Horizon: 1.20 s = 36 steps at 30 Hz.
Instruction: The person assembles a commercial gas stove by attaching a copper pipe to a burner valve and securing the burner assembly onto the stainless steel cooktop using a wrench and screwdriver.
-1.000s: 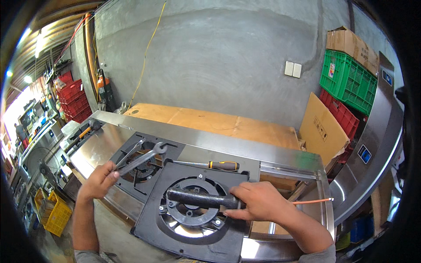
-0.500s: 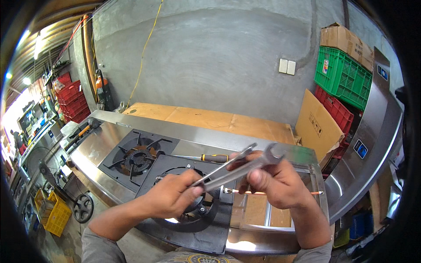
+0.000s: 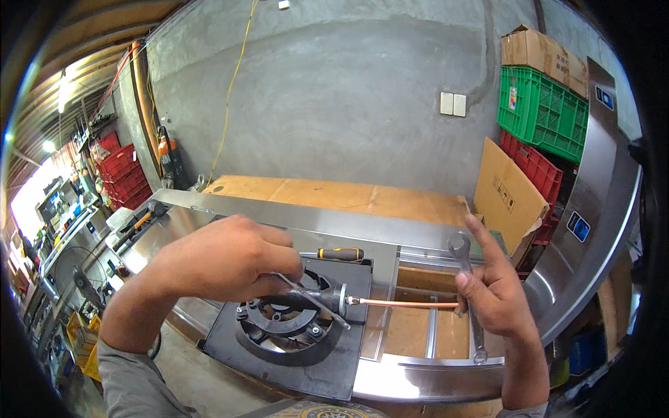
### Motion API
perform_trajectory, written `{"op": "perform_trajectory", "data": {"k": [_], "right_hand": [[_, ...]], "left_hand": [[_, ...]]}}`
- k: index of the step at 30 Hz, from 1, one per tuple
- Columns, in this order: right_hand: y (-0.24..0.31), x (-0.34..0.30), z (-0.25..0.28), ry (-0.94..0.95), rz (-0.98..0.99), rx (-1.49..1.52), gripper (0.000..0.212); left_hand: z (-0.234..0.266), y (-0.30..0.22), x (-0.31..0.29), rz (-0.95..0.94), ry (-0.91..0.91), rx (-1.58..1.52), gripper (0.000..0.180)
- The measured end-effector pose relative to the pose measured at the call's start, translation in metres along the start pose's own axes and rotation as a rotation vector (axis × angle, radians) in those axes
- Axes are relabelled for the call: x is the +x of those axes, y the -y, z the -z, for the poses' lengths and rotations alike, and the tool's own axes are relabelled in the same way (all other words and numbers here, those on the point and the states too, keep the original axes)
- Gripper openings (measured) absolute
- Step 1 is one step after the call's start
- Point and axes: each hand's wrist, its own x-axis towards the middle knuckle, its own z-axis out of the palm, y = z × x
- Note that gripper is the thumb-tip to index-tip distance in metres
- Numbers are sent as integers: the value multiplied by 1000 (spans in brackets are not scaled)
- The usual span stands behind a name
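My left hand (image 3: 233, 258) is closed, knuckles up, over the black gas burner (image 3: 279, 322). From under its fingers a slim metal wrench (image 3: 322, 306), seen edge-on, slants down to the right, in front of the burner's round collar. My right hand (image 3: 496, 296) grips a combination wrench (image 3: 475, 324) between thumb and fingers, with its forked end up, ring end down and index finger pointing upward. A copper tube (image 3: 408, 304) runs from a brass fitting (image 3: 354, 301) at the burner to beside the right hand, where its far end is hidden.
A black-and-yellow screwdriver (image 3: 340, 254) lies behind the burner plate (image 3: 306, 380). The stainless counter (image 3: 418, 380) has an open frame at right. A hammer (image 3: 146, 217) lies at far left. Cardboard (image 3: 509, 198), a green crate (image 3: 543, 115) and a steel panel (image 3: 557, 258) stand at right.
My hands have moved apart, each with one wrench. The left has turned over and gone down toward the burner; the right has moved right, its wrench now nearly upright.
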Motion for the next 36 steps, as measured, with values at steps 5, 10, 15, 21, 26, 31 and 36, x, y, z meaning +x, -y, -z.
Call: {"op": "perform_trajectory", "data": {"k": [5,10,15,21,26,31,36], "right_hand": [[-29,-3,14,143,93,-84,37],[-25,2,25,157,-232,338,36],[-38,4,17,216,-47,461,36],[-49,0,9,128,140,52,24],[-46,11,-58,214,354,-134,49],[-50,11,-103,182,364,-293,49],[-72,22,-127,199,386,-425,49]], "left_hand": [[26,-14,31,-132,80,185,9],[39,-30,57,-198,244,353,5],[40,-55,74,-194,445,417,8],[32,-59,97,-243,472,541,9],[27,-44,57,-143,409,498,10],[-26,34,38,-201,-196,-49,35],[-107,58,18,-54,-325,-509,38]]}}
